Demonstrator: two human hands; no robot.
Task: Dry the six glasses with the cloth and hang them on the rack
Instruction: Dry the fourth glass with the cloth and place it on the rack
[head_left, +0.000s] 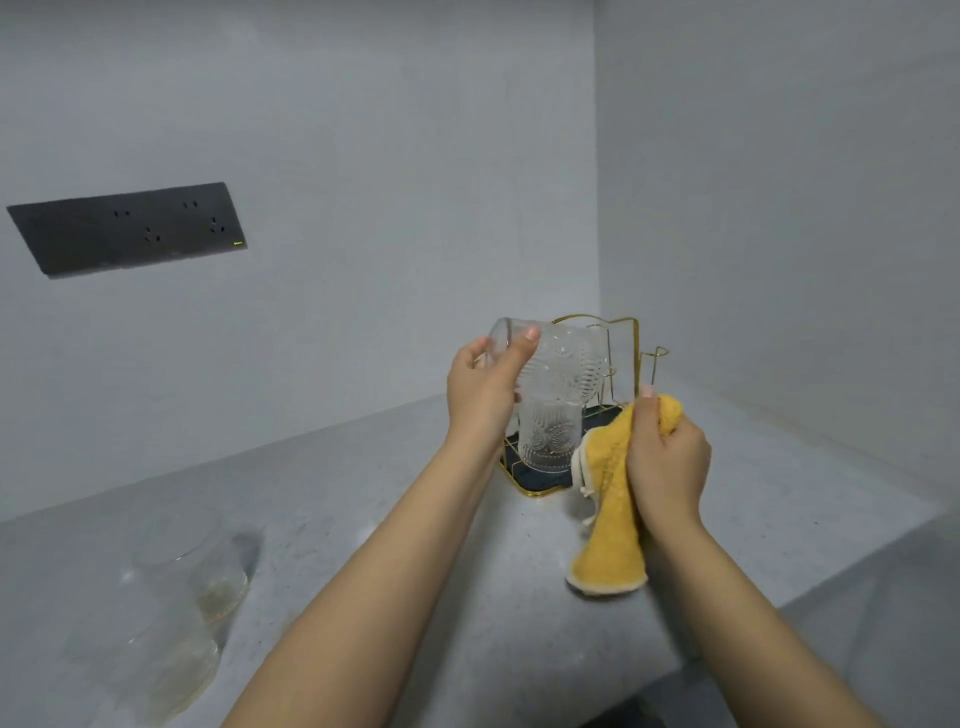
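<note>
**Seating the glass on its prong**

The left hand (485, 384) grasps a ribbed glass (540, 358) near its rim, thumb on the near side and fingers curled round the far side, and holds it tilted above the rack (631, 338), close to the gold wire at the top. The right hand (667, 457) is clenched round the bunched yellow cloth (608, 525), which hangs down over the bench (415, 519) just in front of the rack's dark tray (540, 482).

One glass (548, 436) already sits mouth-down at the rack's near left, right below the held one. Free prongs (655, 358) stand at the right.

The step in hand looks like hanging. To do it well, turn the glass fully mouth-down first, then lower it straight over a free prong so the wire enters the mouth cleanly, without knocking the hung glass (glass on glass chips easily). Keep the grip low on the wall, not across the mouth, so fingers do not block the prong. Let go only once the glass rests steady.

More glassware (197, 582) waits at the bench's left, too blurred to count.
</note>
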